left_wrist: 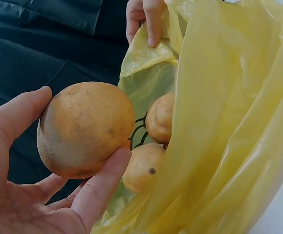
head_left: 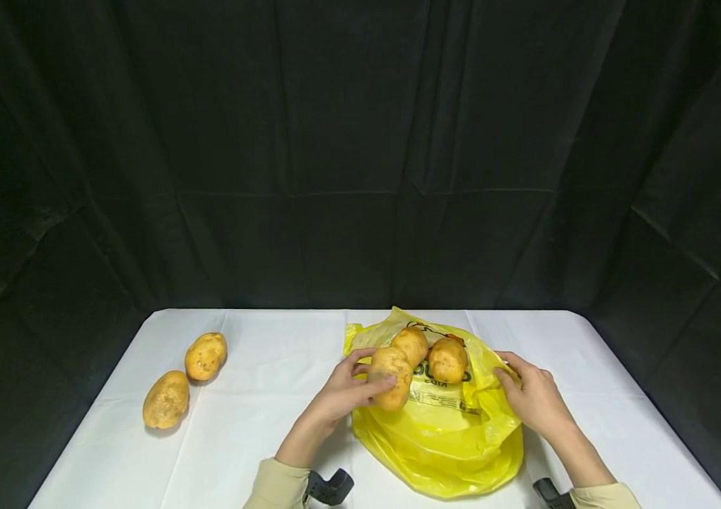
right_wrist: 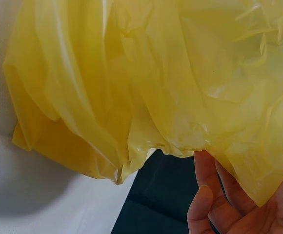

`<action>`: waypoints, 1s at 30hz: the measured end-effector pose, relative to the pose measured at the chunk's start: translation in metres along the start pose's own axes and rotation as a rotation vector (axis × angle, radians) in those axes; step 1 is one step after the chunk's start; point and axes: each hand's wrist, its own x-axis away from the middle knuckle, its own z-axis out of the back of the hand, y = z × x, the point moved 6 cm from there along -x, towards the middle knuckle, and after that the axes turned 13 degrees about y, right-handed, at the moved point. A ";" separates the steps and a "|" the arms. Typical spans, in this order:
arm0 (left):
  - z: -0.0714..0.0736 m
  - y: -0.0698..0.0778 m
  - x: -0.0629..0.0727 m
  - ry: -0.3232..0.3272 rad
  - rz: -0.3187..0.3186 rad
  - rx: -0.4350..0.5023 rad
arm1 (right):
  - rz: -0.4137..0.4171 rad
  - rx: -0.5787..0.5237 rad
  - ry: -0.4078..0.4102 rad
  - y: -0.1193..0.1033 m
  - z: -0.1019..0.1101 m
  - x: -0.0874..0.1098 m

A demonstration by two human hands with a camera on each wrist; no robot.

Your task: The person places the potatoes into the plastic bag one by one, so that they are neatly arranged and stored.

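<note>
A potato (head_left: 390, 377) is gripped between the thumb and fingers of my left hand (head_left: 349, 387), held over the mouth of a yellow plastic bag (head_left: 437, 452). The left wrist view shows this potato (left_wrist: 85, 129) close up. Two more potatoes, one at the back (head_left: 411, 344) and one to its right (head_left: 447, 360), lie inside the bag against its printed side. My right hand (head_left: 531, 396) pinches the bag's right edge. In the right wrist view the yellow plastic (right_wrist: 146, 87) hangs beside the fingers (right_wrist: 207, 195) of that hand.
On the left of the white table (head_left: 259, 417) lie two loose potatoes, one farther back (head_left: 206, 356) and one nearer (head_left: 166, 400). Black cloth (head_left: 348, 155) hangs behind the table and along both sides.
</note>
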 end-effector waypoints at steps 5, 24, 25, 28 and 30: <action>-0.008 0.000 0.000 -0.003 0.002 -0.012 | -0.003 0.002 0.000 0.001 0.001 0.001; -0.028 -0.007 -0.001 -0.044 0.012 0.023 | 0.007 -0.018 0.024 0.000 0.003 0.001; -0.029 -0.007 -0.001 -0.043 0.013 0.023 | 0.007 -0.018 0.022 0.000 0.003 0.001; -0.031 -0.007 0.000 -0.050 0.011 0.023 | 0.008 -0.011 0.024 -0.001 0.003 0.001; -0.033 -0.008 0.000 -0.052 0.009 0.017 | 0.006 -0.006 0.023 -0.001 0.003 0.001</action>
